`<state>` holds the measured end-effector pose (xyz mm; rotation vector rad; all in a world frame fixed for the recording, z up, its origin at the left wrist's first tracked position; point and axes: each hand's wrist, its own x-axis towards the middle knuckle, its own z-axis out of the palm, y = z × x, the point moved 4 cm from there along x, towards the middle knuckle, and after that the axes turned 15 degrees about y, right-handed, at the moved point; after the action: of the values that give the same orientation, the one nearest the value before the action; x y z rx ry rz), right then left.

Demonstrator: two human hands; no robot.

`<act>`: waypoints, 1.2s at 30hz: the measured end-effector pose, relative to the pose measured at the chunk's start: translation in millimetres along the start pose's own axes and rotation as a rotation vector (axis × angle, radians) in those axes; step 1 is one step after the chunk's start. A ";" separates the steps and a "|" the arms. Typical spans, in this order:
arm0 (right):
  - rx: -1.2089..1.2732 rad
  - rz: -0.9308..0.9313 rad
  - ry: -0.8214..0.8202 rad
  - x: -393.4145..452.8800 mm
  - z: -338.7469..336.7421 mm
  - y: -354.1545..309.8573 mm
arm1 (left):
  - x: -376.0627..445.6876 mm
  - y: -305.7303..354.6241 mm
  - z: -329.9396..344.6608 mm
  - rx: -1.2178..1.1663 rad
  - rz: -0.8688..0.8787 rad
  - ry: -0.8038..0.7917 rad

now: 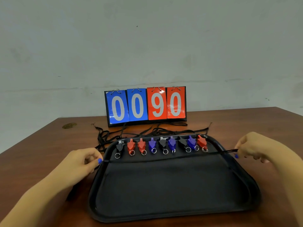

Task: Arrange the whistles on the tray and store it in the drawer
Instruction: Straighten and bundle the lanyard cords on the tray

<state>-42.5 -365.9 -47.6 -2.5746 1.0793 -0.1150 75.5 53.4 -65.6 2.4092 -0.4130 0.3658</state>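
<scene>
Left hand [82, 159] sits at the left rim of the black tray [172, 194], fingers pinching one end of a black cord [164, 158] stretched taut across it. Nine whistles [161, 145] lie in a row along the tray's far edge, rings toward the person, their lanyards [106, 136] trailing onto the surface [41, 145] before the scoreboard [146, 105]. Right hand [252, 147], at the right rim, pinches the cord's other end, apparently to line up the row; no drawer is visible.

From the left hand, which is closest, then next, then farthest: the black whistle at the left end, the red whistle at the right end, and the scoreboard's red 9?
1. Black whistle, left end of the tray row, beside the left hand.
2. Scoreboard's red 9, behind the tray.
3. Red whistle, right end of the row.
</scene>
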 end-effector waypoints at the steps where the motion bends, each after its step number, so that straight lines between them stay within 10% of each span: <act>1: -0.035 -0.008 -0.002 -0.8 -0.1 -0.3 | 0.0 -0.3 0.4 0.005 -0.001 -0.003; 18: -0.135 -0.118 -0.011 -16.4 1.7 -15.8 | 1.3 -9.0 -5.2 0.075 -0.036 0.015; 36: -0.044 -0.442 0.378 -52.8 16.1 -75.9 | 8.5 -18.6 -16.6 0.164 -0.068 0.075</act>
<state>-25.2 -274.7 -33.5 -2.8599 0.6029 -0.7163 87.8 76.2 -60.6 2.5525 -0.2761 0.4739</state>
